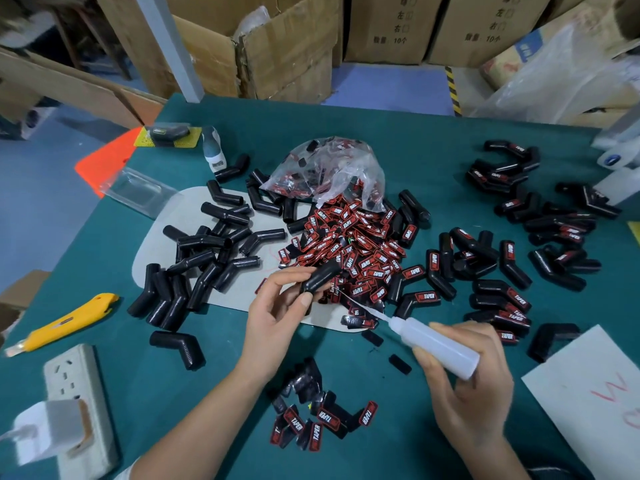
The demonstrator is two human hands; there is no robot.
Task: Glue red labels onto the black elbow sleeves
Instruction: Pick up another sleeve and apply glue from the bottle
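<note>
My left hand [277, 306] grips a plain black elbow sleeve [320, 277] above the table's middle. My right hand [467, 382] holds a translucent glue bottle [436, 344]; its thin needle tip points up-left and ends just beside the held sleeve. A heap of red labels [356, 247] spills from a clear plastic bag [329, 168] behind the hands. Unlabelled black sleeves [207, 251] lie piled at the left on a grey mat [152, 244]. Sleeves bearing red labels [512, 299] are scattered at the right. A small cluster of loose labels [322, 420] lies near my forearms.
A yellow utility knife [69, 320] and a white power strip [79, 410] sit at the left table edge. A white sheet with red writing [595, 393] lies front right. White bottles [620, 157] stand far right, another bottle [214, 150] at the back left. Cardboard boxes [277, 46] stand behind the green table [415, 133].
</note>
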